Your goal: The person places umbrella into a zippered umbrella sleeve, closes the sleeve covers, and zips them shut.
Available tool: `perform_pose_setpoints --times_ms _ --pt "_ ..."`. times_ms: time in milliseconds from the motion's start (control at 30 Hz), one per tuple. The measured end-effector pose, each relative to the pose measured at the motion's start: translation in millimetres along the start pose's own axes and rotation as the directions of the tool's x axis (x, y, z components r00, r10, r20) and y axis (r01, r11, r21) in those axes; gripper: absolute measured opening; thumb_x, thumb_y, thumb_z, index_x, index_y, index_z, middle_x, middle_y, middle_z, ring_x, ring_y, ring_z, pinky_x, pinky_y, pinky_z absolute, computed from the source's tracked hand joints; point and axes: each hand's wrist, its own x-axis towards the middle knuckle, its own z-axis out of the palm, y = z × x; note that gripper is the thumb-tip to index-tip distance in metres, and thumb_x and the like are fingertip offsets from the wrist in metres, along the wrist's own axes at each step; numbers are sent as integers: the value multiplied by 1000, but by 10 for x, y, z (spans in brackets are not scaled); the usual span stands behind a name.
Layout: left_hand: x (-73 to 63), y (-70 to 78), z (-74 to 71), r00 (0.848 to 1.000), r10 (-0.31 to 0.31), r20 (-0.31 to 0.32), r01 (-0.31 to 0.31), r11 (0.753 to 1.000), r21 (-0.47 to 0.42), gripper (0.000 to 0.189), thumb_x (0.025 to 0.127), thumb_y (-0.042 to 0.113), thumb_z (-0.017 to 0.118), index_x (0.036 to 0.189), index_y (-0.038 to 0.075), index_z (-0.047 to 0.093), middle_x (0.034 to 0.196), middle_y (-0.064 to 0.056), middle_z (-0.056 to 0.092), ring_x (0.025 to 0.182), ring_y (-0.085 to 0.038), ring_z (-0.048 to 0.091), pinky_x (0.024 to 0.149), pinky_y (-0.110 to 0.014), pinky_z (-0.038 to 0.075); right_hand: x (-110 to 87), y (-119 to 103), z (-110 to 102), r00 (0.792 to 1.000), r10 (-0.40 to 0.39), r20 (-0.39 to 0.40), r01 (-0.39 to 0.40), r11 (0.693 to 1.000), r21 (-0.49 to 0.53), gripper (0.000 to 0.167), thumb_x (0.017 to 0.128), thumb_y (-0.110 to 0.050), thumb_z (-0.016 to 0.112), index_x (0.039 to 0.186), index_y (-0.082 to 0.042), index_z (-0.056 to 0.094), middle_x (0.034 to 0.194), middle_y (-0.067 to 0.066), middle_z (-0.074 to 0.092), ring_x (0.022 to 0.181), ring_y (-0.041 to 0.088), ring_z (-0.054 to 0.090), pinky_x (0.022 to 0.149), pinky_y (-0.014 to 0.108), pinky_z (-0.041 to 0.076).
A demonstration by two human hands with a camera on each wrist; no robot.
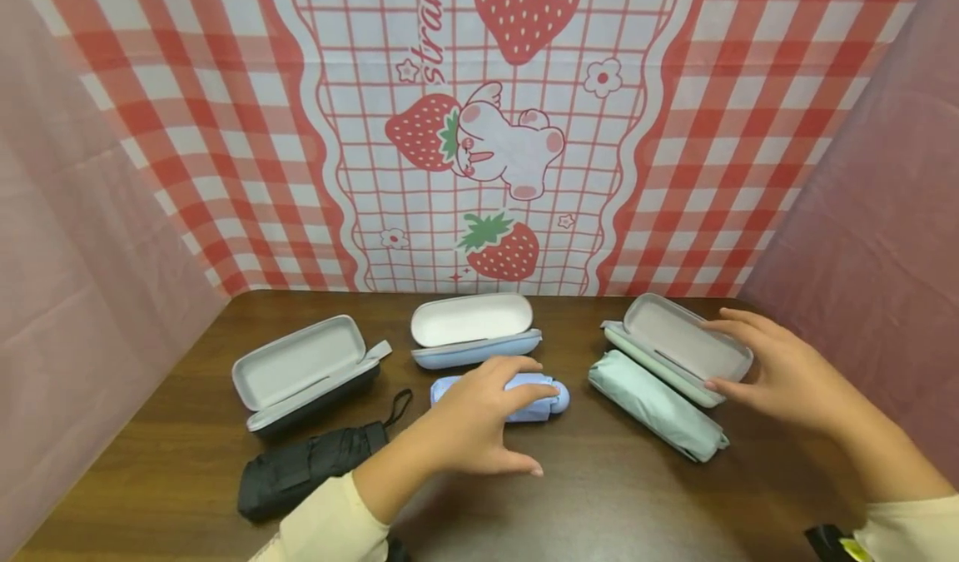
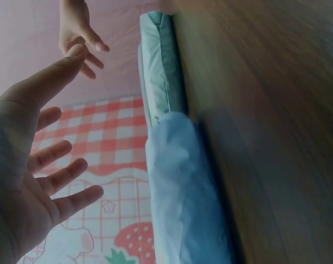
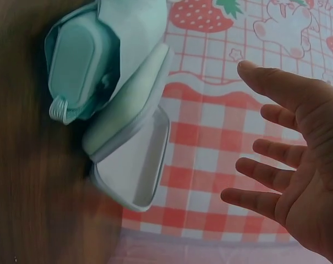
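My left hand point(image 1: 479, 420) hovers with spread fingers over the folded blue umbrella point(image 1: 532, 408), which lies in the middle of the table and is partly hidden by it. Behind that umbrella an open light-blue case point(image 1: 475, 350) shows its white inside. On the right, my right hand point(image 1: 787, 370) has its fingers apart beside an open mint-green case point(image 1: 659, 354) with a grey inside; nothing is in its grasp. A folded mint-green umbrella point(image 1: 655, 404) lies along the front of that case. In the right wrist view, the right hand point(image 3: 298, 154) appears apart from the case.
At the left, a folded black umbrella point(image 1: 307, 466) with a wrist loop lies before an open black case point(image 1: 310, 379) with a grey inside. A strawberry-print cloth point(image 1: 479, 129) hangs behind the wooden table point(image 1: 592, 504). Pink cloth point(image 1: 877, 212) hangs at the sides.
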Motion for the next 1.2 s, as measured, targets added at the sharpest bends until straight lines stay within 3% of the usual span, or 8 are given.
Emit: perform_pose_setpoints --times_ms 67,167,300,400,600,767,967,1200 --pt "69 21 39 1000 6 6 -6 1000 14 78 68 54 83 133 18 58 138 -8 48 127 -23 46 102 -35 42 -38 59 3 1000 20 -4 -20 1000 6 70 65 -23 91 126 -7 60 134 23 49 105 33 57 80 46 44" --pt "172 54 95 1000 1 18 -2 999 34 76 71 54 82 134 19 58 138 -8 48 127 -22 46 101 -34 42 -92 142 33 999 36 -30 -35 999 27 68 64 -20 91 123 -6 60 130 22 51 115 41 48 96 40 37" --pt "284 92 185 999 -26 42 25 999 44 73 73 54 81 134 21 58 139 -6 47 128 -19 45 102 -31 41 -134 229 144 996 36 -82 -33 999 42 63 63 -13 90 118 -2 62 121 20 57 109 37 51 97 11 24" --pt "362 115 246 997 -50 59 48 998 28 71 73 51 82 133 21 59 139 -4 48 127 -18 45 102 -29 40 -165 276 235 993 75 -96 -68 995 74 60 64 -9 89 117 0 62 117 21 59 106 36 51 95 20 32" --pt "535 150 387 997 -50 62 48 998 37 59 78 42 80 129 18 62 133 -4 53 121 -17 49 101 -23 39 -224 406 373 981 175 -84 -163 978 131 53 72 -6 83 118 5 59 117 28 57 107 45 49 80 61 38" --pt "699 189 523 999 -29 30 28 999 42 46 82 37 77 123 20 66 128 0 56 117 -16 51 100 -19 38 -236 579 459 968 214 -134 -195 971 140 44 76 0 78 115 8 60 114 30 56 106 46 48 81 61 36" --pt "900 194 677 998 -39 47 34 995 90 39 85 35 75 122 23 67 125 4 57 115 -11 52 95 -15 39 -213 760 530 960 250 -126 -231 962 145 39 77 -2 76 113 8 61 107 30 59 95 45 55 74 49 42" --pt "1060 126 837 990 -45 136 26 990 141 37 86 33 74 121 26 68 124 5 57 112 -9 51 91 -15 40 -163 930 578 945 319 73 -326 906 270 48 87 -10 72 126 11 53 121 37 54 101 57 55 65 16 45"
